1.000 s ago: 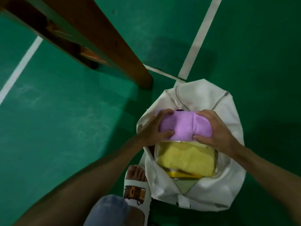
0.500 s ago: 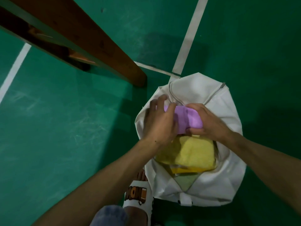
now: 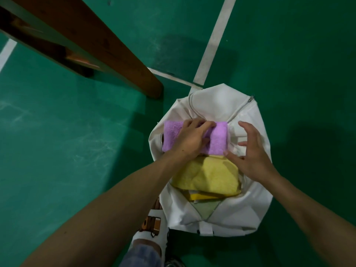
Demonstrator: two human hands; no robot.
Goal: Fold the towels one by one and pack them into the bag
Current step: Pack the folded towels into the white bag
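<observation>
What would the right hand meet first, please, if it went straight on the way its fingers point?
Probably the right hand would reach the white bag's flap near the zip, beside the purple towel; depth is unclear.

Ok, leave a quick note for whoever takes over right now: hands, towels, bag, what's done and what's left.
Left hand grips the folded purple towel at its middle.
Right hand is open, fingers spread, thumb at the towel's near right corner.
The purple towel lies across the far end of the mouth of the white bag, its left end over the rim.
Done: yellow towel is packed inside.
Left: push the purple one down in. No other loose towels are in view.
</observation>
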